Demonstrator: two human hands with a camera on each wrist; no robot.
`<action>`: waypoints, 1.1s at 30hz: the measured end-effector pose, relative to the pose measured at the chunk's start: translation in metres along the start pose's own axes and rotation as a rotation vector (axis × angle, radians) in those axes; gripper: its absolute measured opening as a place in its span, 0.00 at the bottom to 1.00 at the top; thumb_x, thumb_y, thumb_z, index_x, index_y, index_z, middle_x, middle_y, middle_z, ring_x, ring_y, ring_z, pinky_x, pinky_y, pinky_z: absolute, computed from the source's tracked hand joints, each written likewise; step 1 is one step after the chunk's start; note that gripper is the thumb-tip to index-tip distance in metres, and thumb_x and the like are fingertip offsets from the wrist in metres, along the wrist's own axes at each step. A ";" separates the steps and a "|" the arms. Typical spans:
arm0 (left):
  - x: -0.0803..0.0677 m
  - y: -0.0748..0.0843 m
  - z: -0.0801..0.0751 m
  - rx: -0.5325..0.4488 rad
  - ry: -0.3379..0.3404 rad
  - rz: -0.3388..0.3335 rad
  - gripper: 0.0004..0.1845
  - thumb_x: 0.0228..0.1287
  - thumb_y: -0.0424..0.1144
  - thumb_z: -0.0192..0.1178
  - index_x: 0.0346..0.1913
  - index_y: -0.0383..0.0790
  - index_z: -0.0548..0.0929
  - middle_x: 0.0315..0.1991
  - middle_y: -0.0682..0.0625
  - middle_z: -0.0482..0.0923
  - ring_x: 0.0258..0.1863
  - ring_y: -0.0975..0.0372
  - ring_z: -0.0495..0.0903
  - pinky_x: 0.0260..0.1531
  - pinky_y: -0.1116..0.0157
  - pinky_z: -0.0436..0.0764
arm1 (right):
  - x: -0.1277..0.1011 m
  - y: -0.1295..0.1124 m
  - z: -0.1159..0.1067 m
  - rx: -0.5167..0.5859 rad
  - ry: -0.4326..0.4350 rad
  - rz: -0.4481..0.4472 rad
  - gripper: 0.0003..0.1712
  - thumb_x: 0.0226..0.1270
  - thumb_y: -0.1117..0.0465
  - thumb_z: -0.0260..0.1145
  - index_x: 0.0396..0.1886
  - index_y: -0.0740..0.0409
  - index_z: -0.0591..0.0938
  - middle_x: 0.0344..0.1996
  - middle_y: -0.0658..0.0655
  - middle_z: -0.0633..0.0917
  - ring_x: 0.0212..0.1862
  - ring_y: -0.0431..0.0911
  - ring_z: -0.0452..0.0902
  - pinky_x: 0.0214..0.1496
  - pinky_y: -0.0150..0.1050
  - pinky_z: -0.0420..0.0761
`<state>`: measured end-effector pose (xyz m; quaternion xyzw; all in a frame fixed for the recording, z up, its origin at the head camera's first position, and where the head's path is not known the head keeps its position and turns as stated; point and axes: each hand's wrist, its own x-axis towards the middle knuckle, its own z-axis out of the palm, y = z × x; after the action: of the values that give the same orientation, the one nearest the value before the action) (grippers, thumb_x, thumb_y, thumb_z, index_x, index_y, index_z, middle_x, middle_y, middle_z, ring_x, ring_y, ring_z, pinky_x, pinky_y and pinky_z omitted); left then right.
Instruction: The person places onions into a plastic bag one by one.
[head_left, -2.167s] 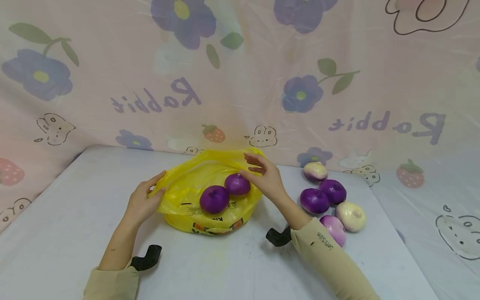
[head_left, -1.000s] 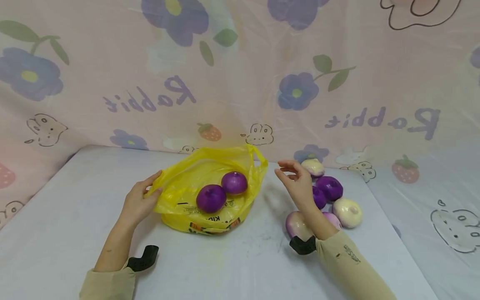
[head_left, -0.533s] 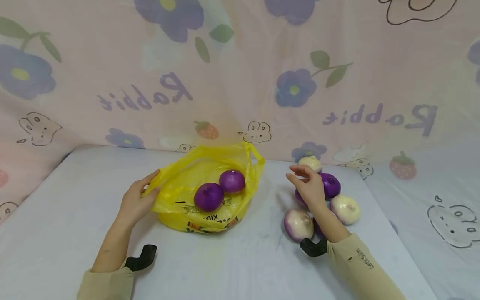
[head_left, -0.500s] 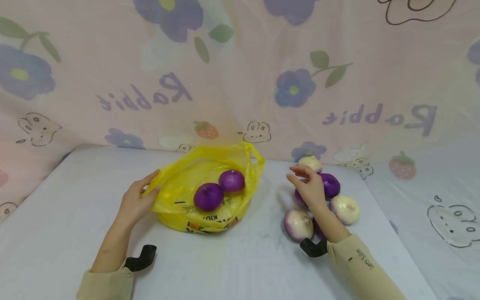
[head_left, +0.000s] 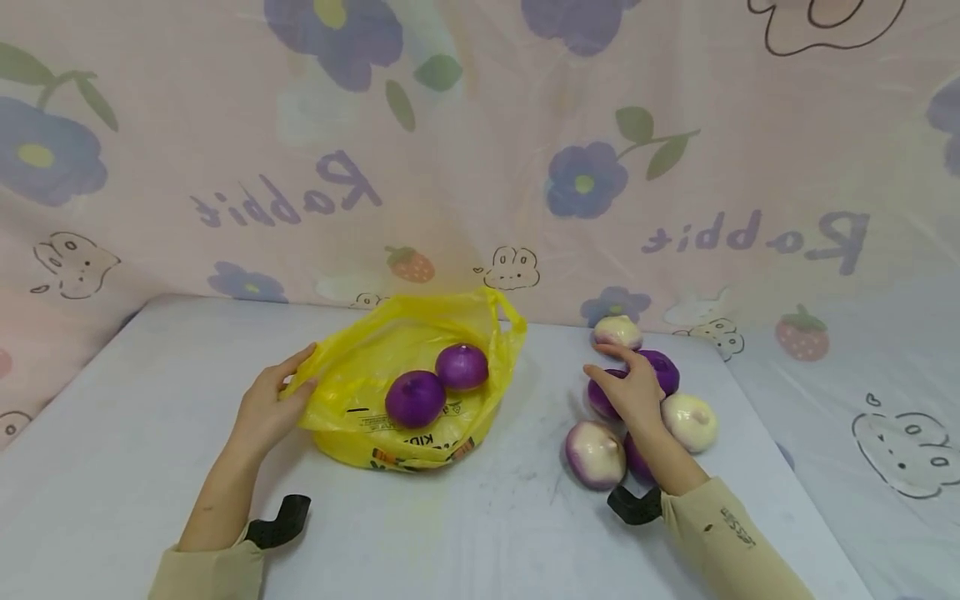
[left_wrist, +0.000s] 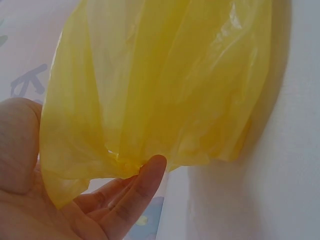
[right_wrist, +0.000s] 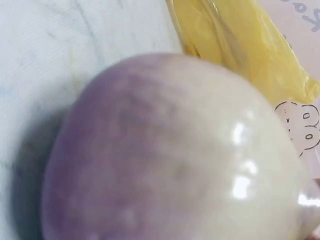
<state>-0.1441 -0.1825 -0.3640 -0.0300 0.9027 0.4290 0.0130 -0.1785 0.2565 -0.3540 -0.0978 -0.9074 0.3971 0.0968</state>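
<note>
My left hand (head_left: pixel 272 403) pinches the left rim of a yellow plastic bag (head_left: pixel 375 354) and holds it spread; in the left wrist view the thumb and fingers (left_wrist: pixel 142 181) clamp the bag's film (left_wrist: pixel 160 75). Two purple onions (head_left: pixel 415 398) (head_left: pixel 462 367) lie inside the bag. My right hand (head_left: pixel 633 385) has come down on a dark purple onion (head_left: pixel 600 402) in the pile at the right, its fingers curled over it. A pale purple-white onion (head_left: pixel 595 452) lies just in front of that hand and fills the right wrist view (right_wrist: pixel 165 150).
Around the right hand lie more onions: a pale one (head_left: pixel 617 332) at the back, a purple one (head_left: pixel 666 367), a whitish one (head_left: pixel 690 421). The grey table (head_left: pixel 465 533) ends at a flower-printed curtain (head_left: pixel 480 167) behind. The bag (right_wrist: pixel 240 50) shows in the right wrist view.
My right hand left the bag, moved right over the onion pile and lowered onto the dark purple onion. A pale onion rolled out to the pile's front. The left hand kept its hold.
</note>
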 end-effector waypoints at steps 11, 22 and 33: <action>0.000 -0.001 0.000 -0.009 -0.011 -0.033 0.30 0.72 0.40 0.46 0.75 0.46 0.56 0.68 0.28 0.56 0.61 0.34 0.61 0.55 0.37 0.67 | -0.001 0.010 -0.007 0.033 -0.079 0.073 0.34 0.58 0.57 0.69 0.63 0.63 0.72 0.64 0.71 0.70 0.67 0.61 0.62 0.70 0.52 0.61; -0.001 -0.002 0.002 -0.011 -0.004 -0.035 0.29 0.72 0.40 0.46 0.74 0.46 0.58 0.68 0.28 0.56 0.60 0.35 0.62 0.54 0.37 0.68 | -0.002 0.015 -0.007 -0.030 -0.180 0.064 0.38 0.55 0.60 0.69 0.65 0.67 0.69 0.63 0.75 0.69 0.65 0.65 0.64 0.69 0.55 0.62; 0.000 -0.001 0.002 -0.014 0.006 -0.037 0.29 0.72 0.40 0.46 0.74 0.47 0.58 0.68 0.28 0.56 0.59 0.36 0.63 0.53 0.39 0.70 | 0.000 0.013 -0.005 0.002 -0.197 0.084 0.38 0.57 0.54 0.71 0.65 0.64 0.69 0.65 0.73 0.68 0.69 0.63 0.61 0.71 0.54 0.60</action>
<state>-0.1438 -0.1817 -0.3665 -0.0482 0.8991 0.4347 0.0179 -0.1760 0.2689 -0.3605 -0.0964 -0.9072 0.4094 -0.0094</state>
